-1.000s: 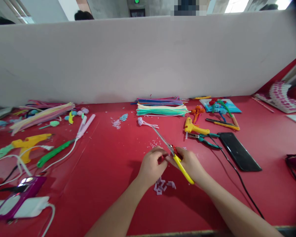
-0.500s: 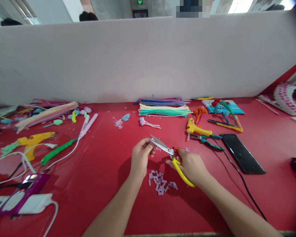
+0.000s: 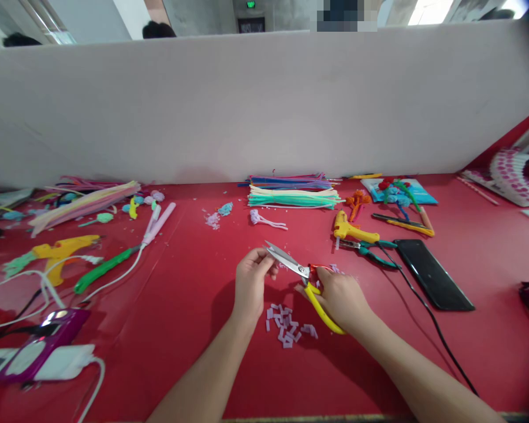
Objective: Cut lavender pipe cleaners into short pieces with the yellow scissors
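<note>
My right hand (image 3: 341,294) is closed around the yellow and red handles of a pair of scissors (image 3: 297,267). The blades point up and left, and their tips lie at the fingers of my left hand (image 3: 252,273). Those fingers are pinched together; what they hold is too small and too hidden by the blades to make out. Below the hands, a loose pile of short lilac pieces (image 3: 286,329) lies on the red table (image 3: 180,352). A few more lilac bits show beside and behind my right hand.
Behind my hands lie a knotted lilac pipe cleaner piece (image 3: 264,220) and bundled pipe cleaners (image 3: 295,197). To the right are a yellow glue gun (image 3: 352,228), pliers (image 3: 372,251) and a black phone (image 3: 432,273). A purple power strip (image 3: 62,329) with cables sits at the left.
The scissors have shifted slightly to the left, their tips a little further past my left fingertips. Both hands stay almost where they were.
</note>
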`<state>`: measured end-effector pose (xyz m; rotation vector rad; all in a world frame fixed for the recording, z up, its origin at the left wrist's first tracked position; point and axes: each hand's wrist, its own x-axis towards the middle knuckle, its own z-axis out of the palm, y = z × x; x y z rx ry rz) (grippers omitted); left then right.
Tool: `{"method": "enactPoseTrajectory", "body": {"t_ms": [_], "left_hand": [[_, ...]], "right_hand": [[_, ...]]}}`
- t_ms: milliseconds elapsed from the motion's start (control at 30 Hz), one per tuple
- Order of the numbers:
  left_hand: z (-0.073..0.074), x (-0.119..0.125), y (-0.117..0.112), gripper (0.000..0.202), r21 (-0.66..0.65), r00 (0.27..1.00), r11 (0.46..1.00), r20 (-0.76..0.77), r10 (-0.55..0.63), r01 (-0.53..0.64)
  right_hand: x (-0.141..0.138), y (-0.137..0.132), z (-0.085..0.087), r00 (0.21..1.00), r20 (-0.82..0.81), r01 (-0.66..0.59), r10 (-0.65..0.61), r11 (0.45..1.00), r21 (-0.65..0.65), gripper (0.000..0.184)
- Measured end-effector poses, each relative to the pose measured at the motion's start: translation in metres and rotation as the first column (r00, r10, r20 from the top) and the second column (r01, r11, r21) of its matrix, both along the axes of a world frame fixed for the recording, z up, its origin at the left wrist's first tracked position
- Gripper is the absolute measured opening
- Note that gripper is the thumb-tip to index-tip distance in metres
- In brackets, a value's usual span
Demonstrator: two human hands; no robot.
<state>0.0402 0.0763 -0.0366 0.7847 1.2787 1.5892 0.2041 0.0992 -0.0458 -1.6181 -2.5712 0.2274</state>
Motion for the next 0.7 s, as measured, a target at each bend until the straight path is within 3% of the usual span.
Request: {"method": "enactPoseTrajectory", "body": {"t_ms": [700], "left_hand": [[-0.0039, -0.0011, 0.0001, 0.008, 0.050, 0.999, 0.998, 0.024, -0.032, 0.030]], "right_hand": [[0.0016, -0.0005, -0.0035, 1.000, 0.002, -0.016, 0.016, 0.999, 0.051, 0.044]]}}
